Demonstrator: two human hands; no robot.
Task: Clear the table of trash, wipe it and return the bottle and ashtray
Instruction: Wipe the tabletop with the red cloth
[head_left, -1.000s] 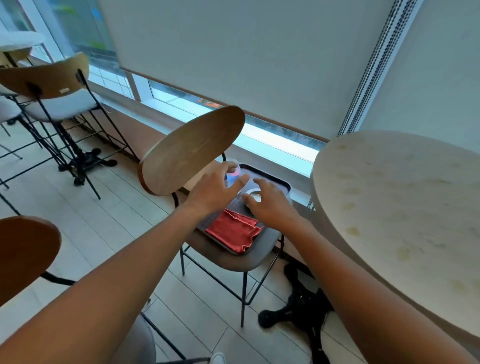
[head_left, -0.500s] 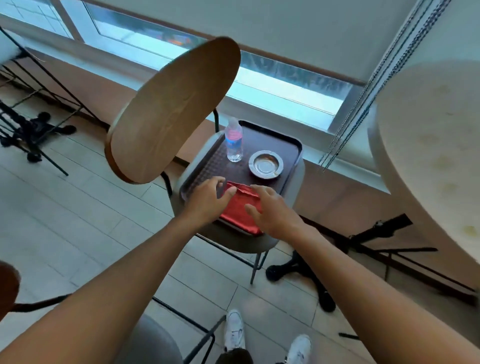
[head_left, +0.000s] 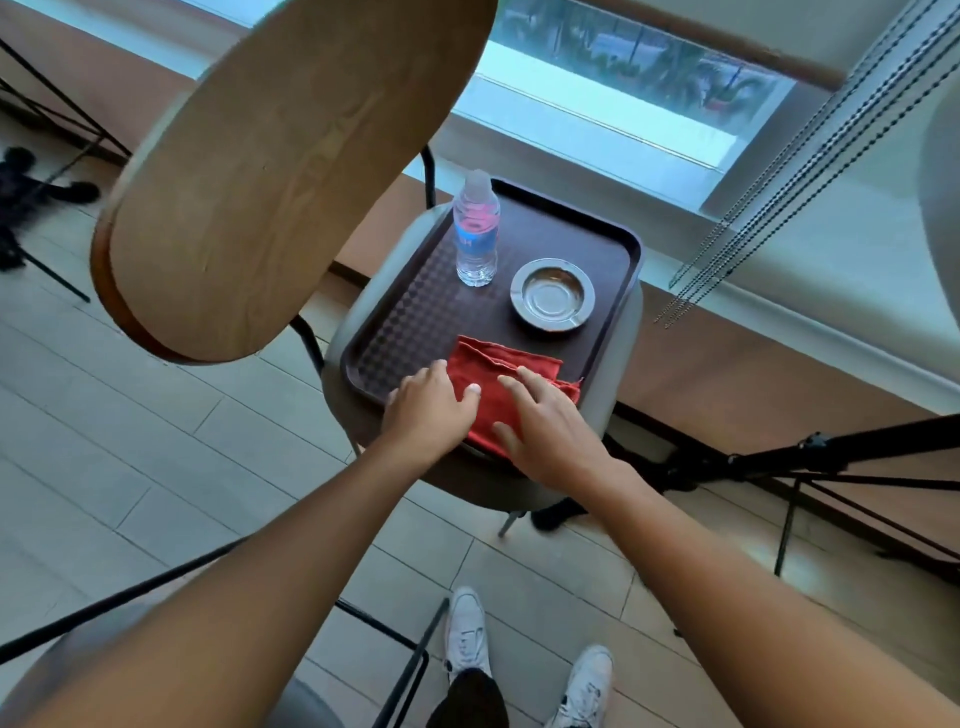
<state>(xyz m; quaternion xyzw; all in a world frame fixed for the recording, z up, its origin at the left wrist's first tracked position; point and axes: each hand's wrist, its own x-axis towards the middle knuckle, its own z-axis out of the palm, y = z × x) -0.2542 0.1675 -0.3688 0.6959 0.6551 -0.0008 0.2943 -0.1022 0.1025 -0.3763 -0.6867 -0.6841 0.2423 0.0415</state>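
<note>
1. A brown tray (head_left: 410, 317) lies on the grey seat of a chair (head_left: 358, 306); every place below is given from this tray
2. A water bottle (head_left: 476, 228) stands upright in the tray's far left part, close to the far rim
3. A round metal ashtray (head_left: 552, 294) sits to the right of the bottle, apart from it, near the tray's right rim
4. A red cloth (head_left: 498, 384) lies folded along the tray's near edge, its near end hanging over the rim
5. The left hand (head_left: 431, 410) rests at the tray's near edge on the left end of the cloth, fingers loosely spread and gripping nothing, thumb tip lying on the red fabric
6. The right hand (head_left: 545, 426) lies flat over the right part of the cloth, fingers straight and slightly fanned, holding nothing
7. The chair's wooden backrest (head_left: 280, 171) rises left of the tray
8. A pale round table (head_left: 943, 171) shows at the picture's right edge, well to the right of the tray
9. Two white shoes (head_left: 467, 634) stand on the tiled floor on the near side of the tray
</note>
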